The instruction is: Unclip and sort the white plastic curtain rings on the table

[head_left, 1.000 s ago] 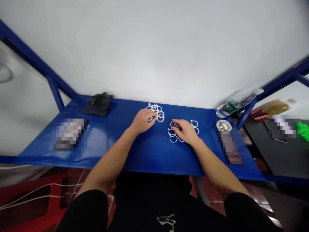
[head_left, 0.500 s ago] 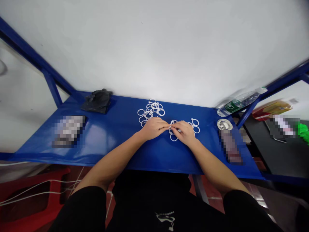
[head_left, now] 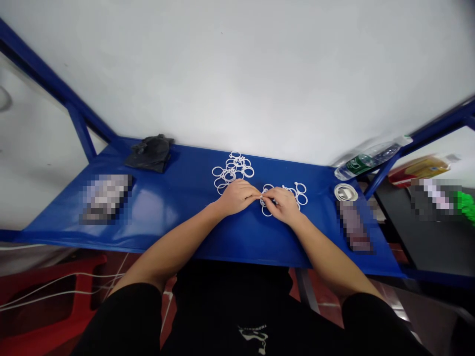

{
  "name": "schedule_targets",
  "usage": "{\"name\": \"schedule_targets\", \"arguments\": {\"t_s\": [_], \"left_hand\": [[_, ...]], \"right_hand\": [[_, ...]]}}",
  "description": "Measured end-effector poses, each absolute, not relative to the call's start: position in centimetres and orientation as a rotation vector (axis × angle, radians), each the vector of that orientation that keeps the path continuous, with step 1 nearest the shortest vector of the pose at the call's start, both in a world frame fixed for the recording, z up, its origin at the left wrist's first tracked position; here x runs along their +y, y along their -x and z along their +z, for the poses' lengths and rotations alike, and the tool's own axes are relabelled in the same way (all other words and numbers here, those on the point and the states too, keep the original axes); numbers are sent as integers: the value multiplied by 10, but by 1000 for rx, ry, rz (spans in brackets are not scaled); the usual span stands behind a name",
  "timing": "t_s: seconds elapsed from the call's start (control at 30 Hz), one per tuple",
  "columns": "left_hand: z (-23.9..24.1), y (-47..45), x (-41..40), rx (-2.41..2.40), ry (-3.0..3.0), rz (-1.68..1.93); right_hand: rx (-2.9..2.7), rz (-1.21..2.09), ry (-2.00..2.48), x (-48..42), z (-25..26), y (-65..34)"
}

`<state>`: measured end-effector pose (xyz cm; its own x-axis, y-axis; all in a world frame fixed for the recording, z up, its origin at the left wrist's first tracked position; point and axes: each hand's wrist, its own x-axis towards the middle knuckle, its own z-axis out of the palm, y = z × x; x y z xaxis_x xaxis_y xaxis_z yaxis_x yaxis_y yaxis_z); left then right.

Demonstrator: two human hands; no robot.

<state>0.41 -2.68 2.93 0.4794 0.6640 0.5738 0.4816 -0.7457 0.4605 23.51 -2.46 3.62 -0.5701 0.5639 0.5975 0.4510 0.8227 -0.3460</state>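
Note:
My left hand [head_left: 236, 196] and my right hand [head_left: 283, 203] meet at the middle of the blue table [head_left: 178, 207], fingertips pinched together on a small white plastic ring [head_left: 264, 200] between them. A loose pile of white rings [head_left: 232, 170] lies just behind my left hand. A smaller group of white rings [head_left: 299, 194] lies beside and partly under my right hand.
A crumpled black bag [head_left: 150, 152] sits at the back left. A blurred flat item [head_left: 106, 198] lies at the left. A plastic water bottle [head_left: 365, 159], a round metal tin [head_left: 346, 192] and a blurred dark object [head_left: 354, 226] are at the right end.
My left hand left the ring pile and came right to meet my right hand. Both hands now pinch one ring; over the last half second they barely moved.

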Motion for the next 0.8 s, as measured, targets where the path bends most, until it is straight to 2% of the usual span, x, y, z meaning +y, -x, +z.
{"name": "schedule_targets", "arguments": {"t_s": [0.3,0.57,0.8], "left_hand": [[29,-8,-26,992,-2443,1150],[33,-8,-33,945,-2458,1003],[35,32,-6,1426,-2494,938]], "right_hand": [[-2242,273,871,-24,39,-236],[-2211,269,906,-18,43,-244],[-2313,223,847,-11,42,-247]]}}
